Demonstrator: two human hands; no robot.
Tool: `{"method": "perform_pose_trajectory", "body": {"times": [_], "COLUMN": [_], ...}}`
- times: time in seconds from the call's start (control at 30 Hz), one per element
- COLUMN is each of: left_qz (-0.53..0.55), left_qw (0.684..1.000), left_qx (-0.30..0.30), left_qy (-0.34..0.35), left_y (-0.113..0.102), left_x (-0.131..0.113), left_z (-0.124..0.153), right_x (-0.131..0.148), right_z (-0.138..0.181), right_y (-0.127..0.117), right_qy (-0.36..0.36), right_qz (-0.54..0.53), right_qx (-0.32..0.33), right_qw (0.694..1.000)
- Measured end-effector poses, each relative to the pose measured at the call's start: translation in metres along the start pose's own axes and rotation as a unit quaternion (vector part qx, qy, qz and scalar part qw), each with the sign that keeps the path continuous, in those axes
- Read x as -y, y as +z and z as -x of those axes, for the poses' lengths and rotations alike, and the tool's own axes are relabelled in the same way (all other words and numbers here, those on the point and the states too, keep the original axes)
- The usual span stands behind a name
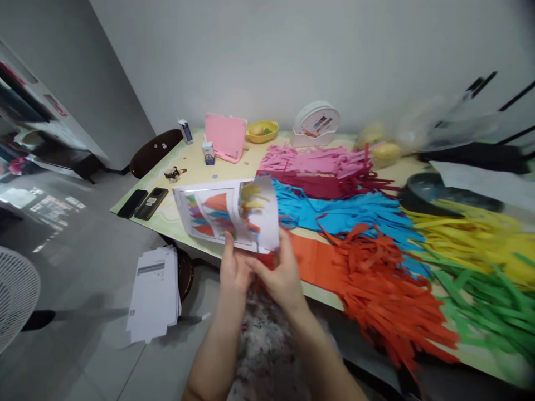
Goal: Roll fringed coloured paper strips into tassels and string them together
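Note:
Both of my hands hold a white printed sheet (217,214) with a picture of coloured fringes on it, just above the table's near edge. My left hand (232,266) pinches its lower edge, thumb on top. My right hand (282,273) grips the right part, which curls over. Right beside my hands lie fringed paper sheets: orange (376,278) nearest, then blue (346,214), dark red (330,186) and pink (317,160) farther back.
Yellow (472,236) and green (489,295) fringed paper lie at the right. Two phones (142,203) rest at the table's left corner. A pink tablet case (224,136), yellow bowl (262,131), small cartons and a white container stand at the back. White papers (154,292) sit on a stool.

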State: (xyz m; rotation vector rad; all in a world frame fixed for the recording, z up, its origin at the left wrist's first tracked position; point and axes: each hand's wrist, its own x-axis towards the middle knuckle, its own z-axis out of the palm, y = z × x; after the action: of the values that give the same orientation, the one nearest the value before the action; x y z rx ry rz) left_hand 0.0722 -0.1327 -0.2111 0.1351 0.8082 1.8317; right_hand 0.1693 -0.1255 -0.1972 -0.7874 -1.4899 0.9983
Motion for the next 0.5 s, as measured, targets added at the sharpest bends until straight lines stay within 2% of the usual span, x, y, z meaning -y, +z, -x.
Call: {"method": "perform_pose_trajectory", "body": {"times": [0.1,0.2,0.27,0.3,0.33,0.37,0.43,0.47,0.5], "left_qz": [-0.007,-0.097,-0.248,-0.348,-0.42,-0.468,-0.526,-0.534,-0.531], "left_qw": [0.998,0.983,0.934,0.879,0.84,0.829,0.815,0.805,0.808], "left_qx": [0.06,0.137,0.225,0.287,0.315,0.299,0.164,0.105,0.086], "left_qy": [-0.027,-0.072,-0.128,-0.153,-0.138,-0.06,0.178,0.237,0.24], "left_y": [0.007,0.0,-0.009,-0.014,-0.019,-0.023,-0.027,-0.028,-0.029], "left_x": [0.021,0.022,0.006,-0.006,-0.019,-0.032,-0.051,-0.055,-0.054], "left_z": [0.009,0.035,0.065,0.08,0.094,0.105,0.114,0.111,0.104], "right_x": [-0.008,-0.001,0.008,0.013,0.017,0.02,0.025,0.026,0.026], "right_z": [0.002,-0.011,-0.022,-0.026,-0.028,-0.029,-0.025,-0.021,-0.015], "right_y": [0.007,-0.014,-0.043,-0.06,-0.077,-0.092,-0.115,-0.121,-0.123], "right_qy": [0.077,0.078,0.055,0.042,0.033,0.028,0.034,0.043,0.056], "right_qz": [-0.078,-0.066,-0.037,-0.018,0.001,0.019,0.034,0.029,0.018], "right_qx": [-0.069,-0.129,-0.148,-0.144,-0.121,-0.086,-0.002,0.036,0.066], "right_qw": [0.992,0.986,0.987,0.988,0.992,0.996,0.999,0.998,0.996]}}
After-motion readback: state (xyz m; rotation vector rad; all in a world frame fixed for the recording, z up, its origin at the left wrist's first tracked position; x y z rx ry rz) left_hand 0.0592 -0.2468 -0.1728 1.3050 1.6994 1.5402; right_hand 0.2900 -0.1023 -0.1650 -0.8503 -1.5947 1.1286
